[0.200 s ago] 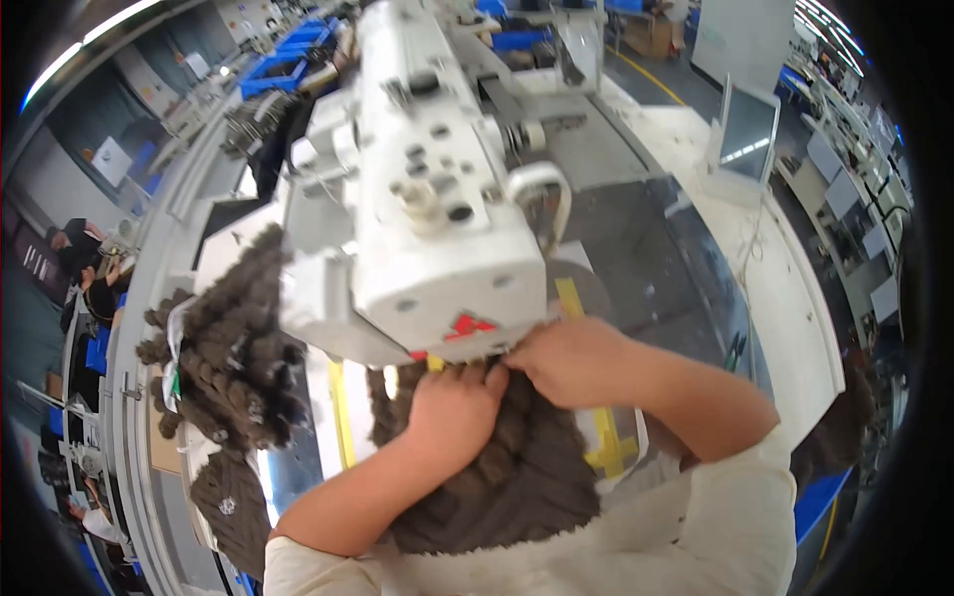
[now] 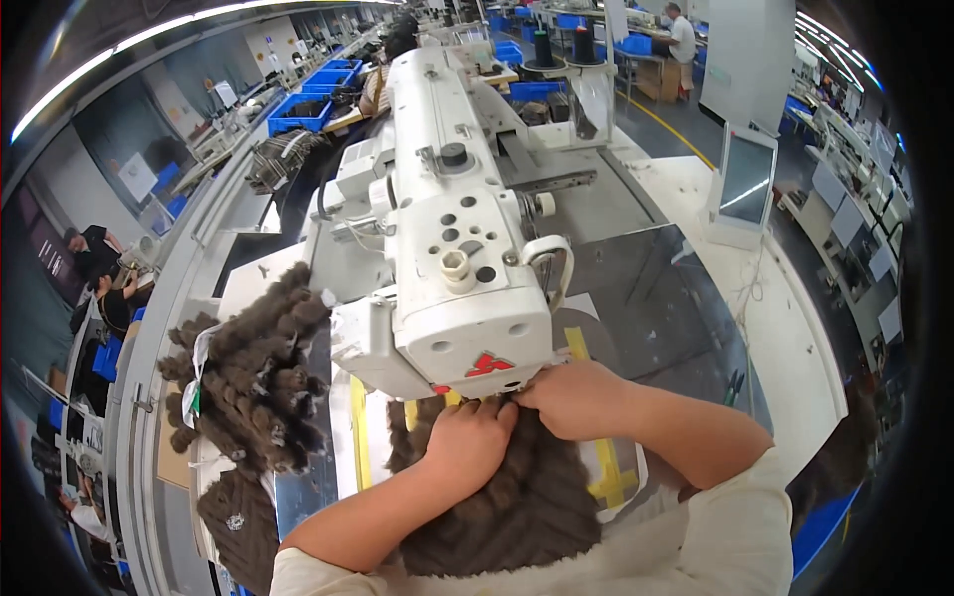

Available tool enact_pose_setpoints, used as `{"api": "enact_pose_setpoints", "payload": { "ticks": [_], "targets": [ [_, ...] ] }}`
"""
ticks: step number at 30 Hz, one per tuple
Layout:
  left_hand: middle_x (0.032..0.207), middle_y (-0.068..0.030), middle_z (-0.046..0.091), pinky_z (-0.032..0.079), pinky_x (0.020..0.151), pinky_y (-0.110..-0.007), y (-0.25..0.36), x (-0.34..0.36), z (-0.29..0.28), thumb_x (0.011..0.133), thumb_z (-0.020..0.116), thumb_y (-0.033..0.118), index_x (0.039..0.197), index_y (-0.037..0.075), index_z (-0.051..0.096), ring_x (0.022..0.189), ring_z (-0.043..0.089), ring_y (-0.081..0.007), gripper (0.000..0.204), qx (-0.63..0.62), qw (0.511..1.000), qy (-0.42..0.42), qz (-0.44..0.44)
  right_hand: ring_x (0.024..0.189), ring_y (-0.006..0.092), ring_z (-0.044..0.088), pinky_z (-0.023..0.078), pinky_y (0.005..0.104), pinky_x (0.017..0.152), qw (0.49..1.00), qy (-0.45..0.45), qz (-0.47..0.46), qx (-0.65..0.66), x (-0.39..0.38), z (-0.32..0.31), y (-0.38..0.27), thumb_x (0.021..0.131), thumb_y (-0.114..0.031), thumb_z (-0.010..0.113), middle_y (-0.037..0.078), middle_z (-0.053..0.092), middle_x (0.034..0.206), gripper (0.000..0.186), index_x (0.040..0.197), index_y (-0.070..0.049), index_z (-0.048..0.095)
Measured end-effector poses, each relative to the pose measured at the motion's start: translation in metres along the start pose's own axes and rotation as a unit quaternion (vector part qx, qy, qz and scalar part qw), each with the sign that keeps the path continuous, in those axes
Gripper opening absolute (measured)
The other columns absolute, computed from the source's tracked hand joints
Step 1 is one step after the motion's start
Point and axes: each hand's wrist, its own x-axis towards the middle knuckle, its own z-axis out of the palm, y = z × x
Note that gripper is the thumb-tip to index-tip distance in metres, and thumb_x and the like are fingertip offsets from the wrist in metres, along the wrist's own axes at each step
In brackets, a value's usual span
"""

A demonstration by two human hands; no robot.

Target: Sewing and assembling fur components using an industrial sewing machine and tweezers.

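Note:
A white industrial sewing machine (image 2: pixel 475 318) fills the middle, its head right above my hands. Beneath it lies a brown furry fabric piece (image 2: pixel 517 507), reaching back toward my body. My left hand (image 2: pixel 469 447) is closed on the fabric's far part, fingers curled and knuckles up. Touching it on the right, my right hand (image 2: pixel 571 399) is closed with bent fingers, its fingertips close under the machine head. What those fingertips pinch, if anything, is hidden by the hand and the machine head.
Bundled brown furry strips (image 2: pixel 253 382), tied with a white band, lie left of the machine, above another brown fabric piece (image 2: pixel 238 521). Yellow tape (image 2: pixel 608 467) marks the work plate. A screen (image 2: pixel 747 177) stands far right; blue bins (image 2: pixel 301 111) sit beyond. Other people are in the background.
The view has tilted up, so the machine and bundle appear lower and farther right, and the picture is sharper. Both hands stay closed at the same place by the machine head.

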Motion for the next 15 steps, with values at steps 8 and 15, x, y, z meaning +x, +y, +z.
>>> {"api": "enact_pose_setpoints", "payload": {
  "ticks": [8,15],
  "targets": [
    [0.107,-0.0092,0.071,0.056,0.069,-0.038,-0.004,0.004,0.002,0.085,0.06,0.011,0.098,0.008,0.065,0.082,0.072,-0.0252,0.015,0.012,1.0,-0.019,-0.005,0.086,0.0386,0.074,0.059,0.0505,0.072,0.998,-0.025,0.016,-0.063,0.011,0.004,0.001,0.082,-0.01,0.062,0.02,0.074,0.09,0.016,0.09,-0.003,0.075],
    [0.096,-0.009,0.069,0.055,0.066,-0.038,-0.005,0.004,0.006,0.086,0.061,0.013,0.09,0.009,0.062,0.078,0.072,-0.0249,0.005,-0.003,0.999,0.04,0.015,0.089,0.0366,0.074,0.059,0.0498,0.075,0.996,-0.051,0.022,-0.067,0.013,-0.005,-0.001,0.084,-0.012,0.06,0.018,0.075,0.094,0.018,0.091,-0.005,0.075]
  ]
}}
